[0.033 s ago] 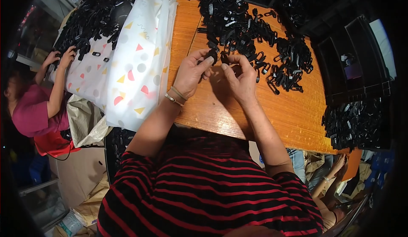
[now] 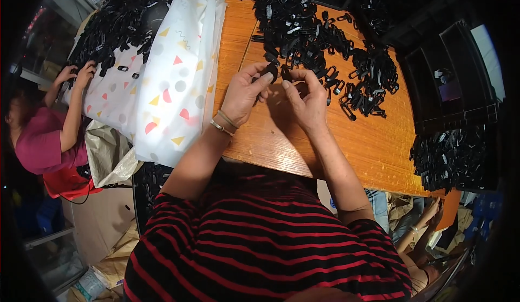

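Nothing's really moved: left hand (image 2: 245, 93) and right hand (image 2: 306, 97) still pinch a small black clip (image 2: 272, 72) over the bench (image 2: 374, 145), beside the clip pile (image 2: 325, 42). Best keep both fingertips tight and aligned.

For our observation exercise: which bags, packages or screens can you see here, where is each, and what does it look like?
White plastic bag: left of the left hand, on the wooden table; coloured triangles and dots.
Crumpled beige sack: under the bag's lower edge.
Dark tray: far right.
No screens seen.
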Action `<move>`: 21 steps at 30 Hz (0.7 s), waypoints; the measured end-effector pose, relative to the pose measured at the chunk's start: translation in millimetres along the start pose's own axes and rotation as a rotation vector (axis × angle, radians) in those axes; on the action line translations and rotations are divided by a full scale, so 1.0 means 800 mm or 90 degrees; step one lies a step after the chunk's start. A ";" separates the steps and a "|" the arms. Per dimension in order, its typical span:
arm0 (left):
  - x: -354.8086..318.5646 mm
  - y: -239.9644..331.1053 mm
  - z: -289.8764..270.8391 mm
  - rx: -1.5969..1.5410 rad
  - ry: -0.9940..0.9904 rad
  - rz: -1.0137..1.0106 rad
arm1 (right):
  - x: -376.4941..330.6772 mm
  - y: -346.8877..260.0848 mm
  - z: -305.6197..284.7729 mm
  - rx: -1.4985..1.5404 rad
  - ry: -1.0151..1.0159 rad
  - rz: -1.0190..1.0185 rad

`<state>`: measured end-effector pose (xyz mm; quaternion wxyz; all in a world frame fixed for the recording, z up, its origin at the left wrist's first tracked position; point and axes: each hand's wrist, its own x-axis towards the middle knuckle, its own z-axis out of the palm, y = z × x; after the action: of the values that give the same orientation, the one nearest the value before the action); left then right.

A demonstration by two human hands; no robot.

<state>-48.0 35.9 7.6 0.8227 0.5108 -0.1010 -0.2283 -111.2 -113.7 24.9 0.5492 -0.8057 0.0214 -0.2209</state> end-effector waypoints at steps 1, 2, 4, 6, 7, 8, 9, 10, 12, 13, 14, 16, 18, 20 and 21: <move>-0.002 0.002 0.002 0.005 -0.011 0.004 | 0.000 -0.001 0.001 0.038 0.014 -0.007; -0.004 0.004 0.003 0.011 -0.020 0.008 | 0.000 -0.002 0.002 0.038 0.013 -0.008; -0.004 0.003 0.000 0.013 -0.023 0.011 | 0.000 -0.004 0.004 0.027 0.006 -0.033; -0.005 0.003 0.001 0.015 -0.029 0.013 | -0.001 -0.004 0.006 0.035 0.004 -0.034; -0.007 0.004 0.003 0.029 -0.020 0.015 | -0.001 -0.004 0.006 0.043 0.001 -0.034; -0.008 0.005 0.004 0.044 -0.010 0.016 | -0.001 -0.003 0.006 0.043 0.001 -0.033; -0.008 0.004 0.004 0.044 -0.010 0.016 | -0.001 -0.001 0.005 0.015 0.003 -0.046; -0.008 0.003 0.003 0.050 -0.009 0.022 | -0.001 0.000 0.005 -0.013 0.004 -0.058; -0.008 0.001 0.003 0.056 -0.009 0.027 | -0.002 0.000 0.004 -0.026 0.003 -0.069; -0.010 -0.001 0.003 0.055 -0.011 0.022 | -0.002 -0.001 0.004 -0.039 0.002 -0.080; -0.011 -0.003 0.002 0.054 -0.013 0.017 | -0.003 0.001 0.005 -0.039 0.002 -0.079; -0.013 -0.008 0.003 0.056 -0.007 0.017 | -0.007 0.004 0.007 -0.081 0.005 -0.093; -0.016 -0.013 0.002 0.059 -0.001 0.016 | -0.012 0.003 0.008 -0.084 0.004 -0.100; -0.020 -0.016 0.001 0.041 -0.021 0.026 | -0.016 0.002 0.009 -0.087 0.005 -0.106; -0.023 -0.015 0.004 0.041 -0.024 0.023 | -0.018 0.004 0.010 -0.108 0.012 -0.123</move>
<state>-68.6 37.8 -0.8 0.8077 0.5307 -0.1335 -0.2195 -120.8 -104.0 15.1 0.4549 -0.8455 -0.0329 -0.2775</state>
